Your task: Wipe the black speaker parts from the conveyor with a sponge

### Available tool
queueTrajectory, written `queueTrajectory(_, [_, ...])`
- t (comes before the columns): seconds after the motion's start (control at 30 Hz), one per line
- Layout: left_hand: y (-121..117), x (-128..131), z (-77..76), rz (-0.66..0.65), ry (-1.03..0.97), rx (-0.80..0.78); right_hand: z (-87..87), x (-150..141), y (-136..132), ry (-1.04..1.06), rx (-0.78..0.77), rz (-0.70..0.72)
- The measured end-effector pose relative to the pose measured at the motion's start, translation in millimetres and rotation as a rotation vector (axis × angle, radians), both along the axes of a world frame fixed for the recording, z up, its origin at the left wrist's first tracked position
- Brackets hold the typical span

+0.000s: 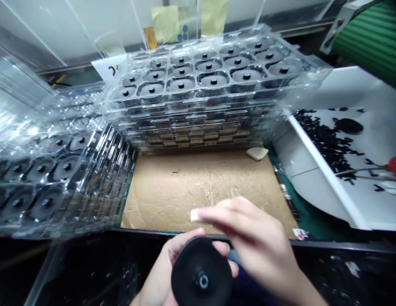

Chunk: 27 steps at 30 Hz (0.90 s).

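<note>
My left hand (166, 267) is wrapped round a black, rounded disc-shaped part (198, 267), held low in front of me over the table's front edge. A short hollow stem with a pale ring at its tip stands up from the middle of the disc. Just right of it and above is my right hand (255, 238), slightly blurred, its fingers pressed together. At those fingertips shows a small white block-like piece (195, 215); its material cannot be made out. My right hand appears apart from the disc's face.
A cardboard sheet (185, 182) covers the work surface, with a cream-coloured wedge (257, 153) on it. Stacked clear trays (198, 102) of black parts stand behind, more trays (98, 170) at left. A white bin (325, 170) at right holds small black bits and red-handled scissors (395, 167).
</note>
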<state>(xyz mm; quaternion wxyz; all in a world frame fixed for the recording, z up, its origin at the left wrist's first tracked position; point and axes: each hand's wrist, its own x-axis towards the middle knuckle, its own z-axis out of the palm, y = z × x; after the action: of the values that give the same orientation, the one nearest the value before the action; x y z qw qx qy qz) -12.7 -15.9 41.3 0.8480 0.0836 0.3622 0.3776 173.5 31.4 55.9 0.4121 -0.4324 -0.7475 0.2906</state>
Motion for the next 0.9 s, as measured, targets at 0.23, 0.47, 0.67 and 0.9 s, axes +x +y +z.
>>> queueTrajectory(0.23, [2.8,6.5,1.7,0.120,-0.117,0.017,-82.2,30.0,-25.4,-0.079,-0.291,-0.270])
queueTrajectory(0.47, [-0.8,9.3,-11.5,0.180,-0.107,-0.054,-77.1,21.3,-41.7,-0.119,-0.290,-0.253])
queueTrajectory(0.67, [-7.2,15.5,-2.7,0.222,0.084,0.025,14.2,-27.5,-35.0,0.028,0.089,-0.159])
queueTrajectory(0.9, [-11.2,16.1,0.8,0.231,0.147,0.016,21.2,-45.3,-32.1,-0.007,0.026,-0.026])
